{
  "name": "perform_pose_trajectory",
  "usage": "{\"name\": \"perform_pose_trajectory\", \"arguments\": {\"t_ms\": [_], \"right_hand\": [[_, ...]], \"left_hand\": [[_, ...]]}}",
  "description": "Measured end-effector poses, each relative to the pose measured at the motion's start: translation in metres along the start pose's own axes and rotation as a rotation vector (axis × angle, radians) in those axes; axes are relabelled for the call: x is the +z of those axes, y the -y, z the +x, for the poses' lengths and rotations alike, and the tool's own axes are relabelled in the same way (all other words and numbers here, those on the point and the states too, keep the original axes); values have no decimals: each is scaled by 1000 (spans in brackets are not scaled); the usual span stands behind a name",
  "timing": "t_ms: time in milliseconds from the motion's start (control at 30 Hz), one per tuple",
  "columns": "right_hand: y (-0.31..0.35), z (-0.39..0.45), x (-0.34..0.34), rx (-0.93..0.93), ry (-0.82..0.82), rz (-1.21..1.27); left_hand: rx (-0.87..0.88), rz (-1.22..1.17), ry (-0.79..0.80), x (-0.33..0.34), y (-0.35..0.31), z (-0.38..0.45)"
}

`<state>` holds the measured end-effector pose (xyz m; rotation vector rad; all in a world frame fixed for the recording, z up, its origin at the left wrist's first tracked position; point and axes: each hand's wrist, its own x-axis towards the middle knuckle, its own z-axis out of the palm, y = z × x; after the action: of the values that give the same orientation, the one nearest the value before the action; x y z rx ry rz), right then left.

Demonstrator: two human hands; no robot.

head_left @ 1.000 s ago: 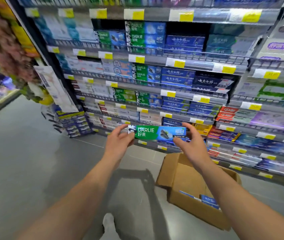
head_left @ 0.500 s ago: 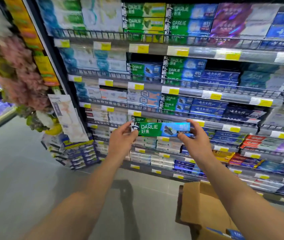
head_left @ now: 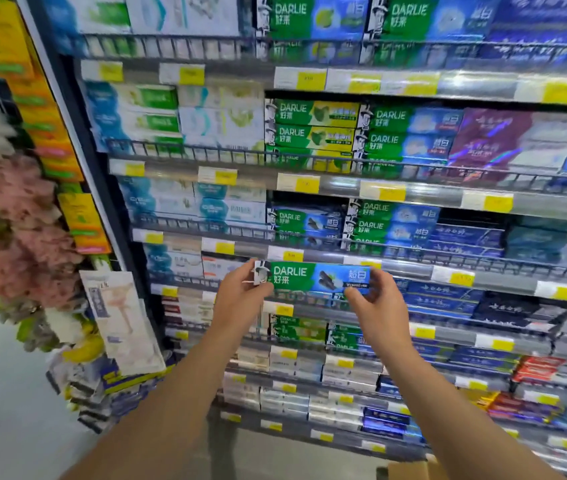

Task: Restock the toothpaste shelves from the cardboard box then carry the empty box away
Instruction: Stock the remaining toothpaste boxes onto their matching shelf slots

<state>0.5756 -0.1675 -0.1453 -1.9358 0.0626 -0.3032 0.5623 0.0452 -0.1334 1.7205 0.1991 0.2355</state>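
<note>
The left hand (head_left: 240, 299) pinches the left end of a long green-and-blue DARLIE toothpaste carton (head_left: 313, 278), and the right hand (head_left: 375, 303) pinches its right end, fingers curled round the short edges. Holding it by both ends keeps the carton level, printed face toward the person, probably so it can slide lengthways-on into a row without tipping.

The carton hangs in the air in front of the metal shelving unit (head_left: 413, 271), level with the front rail that carries yellow price labels (head_left: 462, 278); it touches no shelf that I can make out. Just above it, on the shelf behind a low wire fence, sits a short stack of matching green-and-blue DARLIE cartons (head_left: 306, 221) with a dark gap over them. That gap looks like the likely destination, since the design matches and there is room on top.

At the bottom edge of the view, by the foot of the shelving, a corner of the brown cardboard box (head_left: 410, 472) shows on the grey floor (head_left: 5, 393); its contents are out of sight, so how much stock remains cannot be told. To the left of the unit hang pink and white artificial flowers (head_left: 15, 216).
</note>
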Motion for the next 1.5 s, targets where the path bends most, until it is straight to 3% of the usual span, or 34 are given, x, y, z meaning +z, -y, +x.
{"name": "perform_pose_trajectory", "arguments": {"t_ms": [233,500,733,1033,1500], "right_hand": [[-2,89,41,-70,-165,-87],[-15,141,54,-71,-124,-53],[-15,152,61,-42,-83,55],[-3,161,71,-32,-122,115],[5,172,84,-4,-102,142]], "left_hand": [[26,53,56,14,-3,86],[13,21,7,28,-9,147],[21,-66,-13,32,-2,180],[109,-9,34,27,2,207],[111,18,126,17,2,227]]}}
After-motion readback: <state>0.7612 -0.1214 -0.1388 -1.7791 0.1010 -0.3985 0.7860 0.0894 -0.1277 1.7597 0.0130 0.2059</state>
